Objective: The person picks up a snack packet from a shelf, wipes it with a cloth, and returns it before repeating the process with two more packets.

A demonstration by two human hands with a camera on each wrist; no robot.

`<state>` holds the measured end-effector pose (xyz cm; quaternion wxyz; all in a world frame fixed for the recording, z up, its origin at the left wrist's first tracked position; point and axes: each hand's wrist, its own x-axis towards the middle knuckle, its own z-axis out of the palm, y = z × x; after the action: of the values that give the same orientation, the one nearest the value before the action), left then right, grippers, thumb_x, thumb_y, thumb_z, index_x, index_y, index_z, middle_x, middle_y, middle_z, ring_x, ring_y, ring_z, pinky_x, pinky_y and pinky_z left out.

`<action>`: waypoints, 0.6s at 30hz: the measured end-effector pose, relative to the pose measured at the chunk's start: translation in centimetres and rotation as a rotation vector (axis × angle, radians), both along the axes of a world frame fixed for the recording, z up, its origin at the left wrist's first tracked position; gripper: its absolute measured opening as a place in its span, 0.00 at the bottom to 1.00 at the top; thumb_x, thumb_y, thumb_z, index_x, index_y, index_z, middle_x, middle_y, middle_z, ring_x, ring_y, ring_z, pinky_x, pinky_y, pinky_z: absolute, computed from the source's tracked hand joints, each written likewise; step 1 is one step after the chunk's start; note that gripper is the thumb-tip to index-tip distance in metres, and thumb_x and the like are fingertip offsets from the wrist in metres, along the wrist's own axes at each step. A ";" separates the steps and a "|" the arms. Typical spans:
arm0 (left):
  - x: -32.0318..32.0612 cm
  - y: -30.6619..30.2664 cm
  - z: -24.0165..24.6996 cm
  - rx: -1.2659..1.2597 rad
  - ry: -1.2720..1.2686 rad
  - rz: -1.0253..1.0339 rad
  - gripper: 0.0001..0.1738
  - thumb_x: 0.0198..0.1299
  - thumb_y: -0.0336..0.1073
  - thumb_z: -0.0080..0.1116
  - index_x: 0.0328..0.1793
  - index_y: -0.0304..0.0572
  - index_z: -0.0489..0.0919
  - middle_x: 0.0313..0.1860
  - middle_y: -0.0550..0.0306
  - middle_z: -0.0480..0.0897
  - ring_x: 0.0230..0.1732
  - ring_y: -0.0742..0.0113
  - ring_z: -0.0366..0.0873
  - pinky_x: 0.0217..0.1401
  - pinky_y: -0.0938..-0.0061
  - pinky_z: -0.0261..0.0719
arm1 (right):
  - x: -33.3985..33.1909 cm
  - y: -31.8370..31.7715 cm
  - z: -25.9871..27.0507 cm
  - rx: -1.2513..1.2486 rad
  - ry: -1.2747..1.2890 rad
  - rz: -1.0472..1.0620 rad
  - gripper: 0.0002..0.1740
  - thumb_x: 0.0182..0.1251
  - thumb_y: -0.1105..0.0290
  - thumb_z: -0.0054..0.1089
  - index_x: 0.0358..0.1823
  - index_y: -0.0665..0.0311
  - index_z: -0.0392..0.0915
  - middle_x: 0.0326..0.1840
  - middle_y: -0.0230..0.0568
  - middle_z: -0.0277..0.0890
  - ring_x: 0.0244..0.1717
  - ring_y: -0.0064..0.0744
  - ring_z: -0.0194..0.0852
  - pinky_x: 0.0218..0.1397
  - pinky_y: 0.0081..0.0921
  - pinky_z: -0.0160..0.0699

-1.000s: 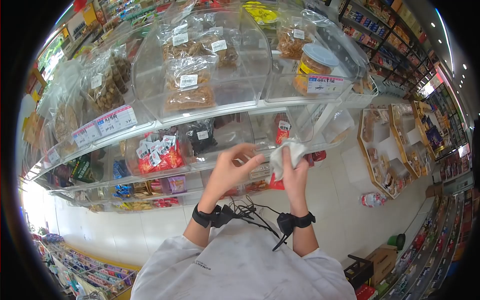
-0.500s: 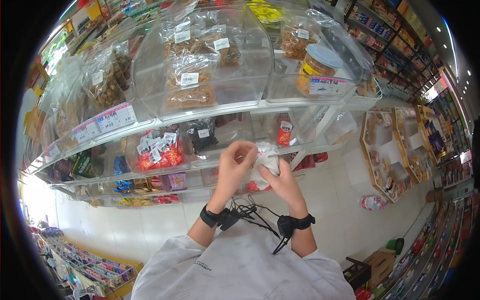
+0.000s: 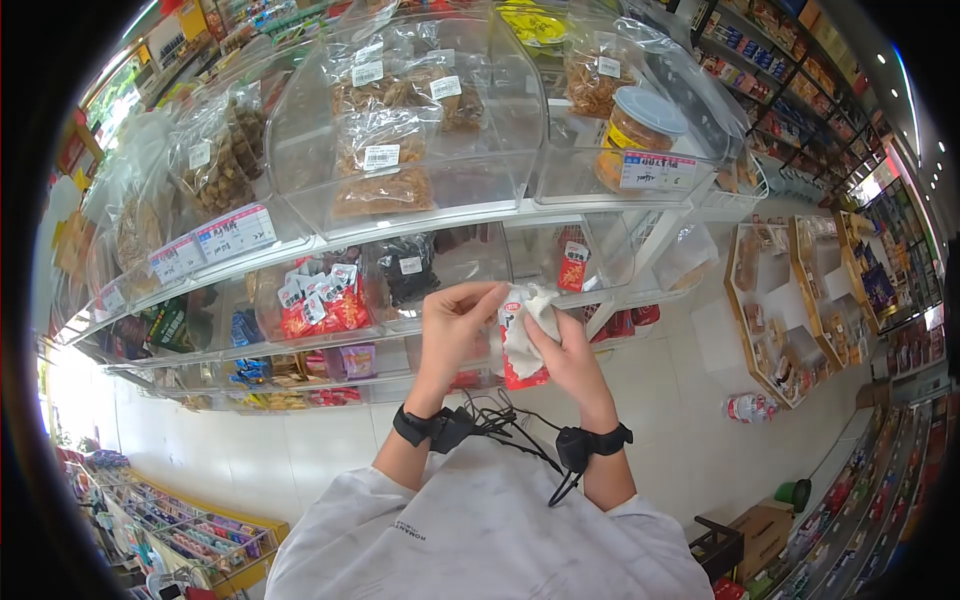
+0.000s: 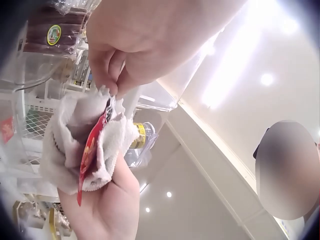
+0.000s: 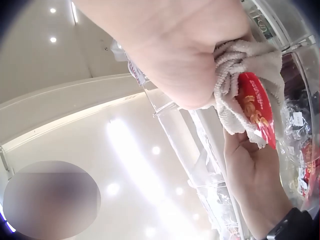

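Note:
A red snack packet (image 3: 517,345) with a white top is held upright in front of the shelves, a pale cloth (image 3: 541,318) folded round it. My right hand (image 3: 577,362) grips the cloth and the packet through it. With thumb and fingertips my left hand (image 3: 455,325) pinches the packet's top corner. In the left wrist view the red packet (image 4: 91,150) stands edge-on between folds of the cloth (image 4: 62,132). The right wrist view shows the packet's printed red face (image 5: 256,105) with the cloth (image 5: 272,65) around it.
Behind the hands, a clear bin holds red packets (image 3: 330,305); to its right lie a black bag (image 3: 408,268) and a single red packet (image 3: 573,268). Above are bagged snacks (image 3: 383,165) and a lidded jar (image 3: 640,125). Black cables (image 3: 500,420) hang between the wrists.
My right hand has brought the cloth and packet leftward to my left hand, which now pinches the packet's top. More of the packet's red front shows than half a second ago.

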<state>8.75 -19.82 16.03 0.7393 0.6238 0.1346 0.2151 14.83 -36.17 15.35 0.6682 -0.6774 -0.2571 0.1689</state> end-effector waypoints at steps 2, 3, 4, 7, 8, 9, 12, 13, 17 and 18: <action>0.3 -0.5 -0.6 0.010 -0.046 0.045 0.12 0.64 0.30 0.68 0.52 0.33 0.86 0.33 0.62 0.87 0.31 0.82 0.78 0.35 0.84 0.76 | 0.0 0.1 0.0 -0.002 -0.010 -0.010 0.17 0.76 0.65 0.58 0.53 0.74 0.80 0.41 0.35 0.85 0.42 0.21 0.79 0.48 0.24 0.78; 0.4 -0.7 -0.5 0.022 -0.071 0.049 0.13 0.64 0.30 0.68 0.53 0.33 0.86 0.34 0.62 0.87 0.33 0.81 0.79 0.36 0.84 0.76 | 0.1 0.1 0.0 -0.003 -0.017 -0.016 0.17 0.76 0.65 0.59 0.53 0.74 0.80 0.41 0.34 0.85 0.41 0.21 0.79 0.47 0.24 0.78; 0.4 -1.1 -0.3 0.032 -0.093 0.054 0.13 0.64 0.29 0.68 0.54 0.33 0.85 0.35 0.62 0.87 0.34 0.81 0.79 0.37 0.84 0.77 | 0.2 0.0 -0.2 -0.029 -0.037 -0.041 0.17 0.76 0.65 0.59 0.52 0.75 0.80 0.40 0.35 0.85 0.41 0.21 0.79 0.47 0.25 0.78; 0.2 -1.7 -0.8 0.007 -0.060 -0.031 0.14 0.64 0.29 0.68 0.54 0.34 0.86 0.38 0.61 0.87 0.38 0.80 0.81 0.41 0.83 0.77 | 0.5 -0.4 -0.4 -0.108 -0.075 -0.105 0.17 0.75 0.65 0.60 0.50 0.76 0.80 0.38 0.35 0.85 0.39 0.20 0.79 0.44 0.25 0.78; 0.0 -1.7 -0.9 -0.009 -0.033 -0.077 0.13 0.63 0.28 0.68 0.54 0.34 0.86 0.39 0.60 0.87 0.39 0.80 0.81 0.42 0.82 0.78 | 0.4 -0.4 -0.1 -0.130 -0.077 -0.123 0.17 0.74 0.65 0.61 0.49 0.76 0.81 0.37 0.35 0.85 0.38 0.20 0.79 0.43 0.26 0.78; -0.3 -1.3 -0.5 0.034 0.022 -0.083 0.13 0.63 0.27 0.68 0.54 0.34 0.86 0.40 0.60 0.87 0.40 0.79 0.81 0.43 0.82 0.78 | 0.5 -0.3 0.1 -0.151 -0.083 -0.142 0.17 0.74 0.65 0.61 0.48 0.76 0.81 0.36 0.36 0.85 0.38 0.20 0.79 0.43 0.26 0.78; -0.1 -1.5 0.0 -0.040 -0.057 -0.010 0.13 0.63 0.27 0.67 0.54 0.35 0.86 0.40 0.60 0.87 0.40 0.78 0.82 0.44 0.82 0.78 | 0.1 -0.2 -0.7 -0.062 0.049 -0.149 0.17 0.72 0.64 0.64 0.50 0.75 0.81 0.40 0.36 0.85 0.41 0.21 0.80 0.46 0.26 0.79; 0.0 -1.5 -0.2 -0.019 -0.088 0.044 0.13 0.63 0.26 0.67 0.55 0.35 0.86 0.40 0.60 0.87 0.40 0.78 0.82 0.44 0.82 0.78 | -0.1 -0.2 -0.7 -0.043 0.077 -0.093 0.18 0.72 0.64 0.64 0.51 0.74 0.80 0.41 0.36 0.85 0.43 0.21 0.80 0.48 0.26 0.79; 0.0 -1.6 0.2 -0.012 -0.150 0.190 0.14 0.65 0.26 0.66 0.56 0.35 0.85 0.38 0.61 0.86 0.38 0.79 0.81 0.43 0.82 0.77 | -1.1 0.0 -0.8 -0.011 0.098 0.099 0.20 0.71 0.64 0.65 0.57 0.71 0.77 0.49 0.34 0.83 0.46 0.20 0.79 0.52 0.24 0.78; 0.0 -1.7 0.6 -0.031 -0.154 0.208 0.14 0.65 0.27 0.66 0.56 0.35 0.85 0.37 0.62 0.85 0.38 0.79 0.80 0.43 0.83 0.77 | -1.3 0.2 -0.7 -0.014 0.078 0.138 0.21 0.71 0.65 0.66 0.60 0.70 0.76 0.51 0.33 0.82 0.47 0.19 0.79 0.53 0.23 0.78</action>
<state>8.70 -21.50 16.65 0.7307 0.5764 0.1447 0.3359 13.54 -35.96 14.65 0.6596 -0.6556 -0.2760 0.2428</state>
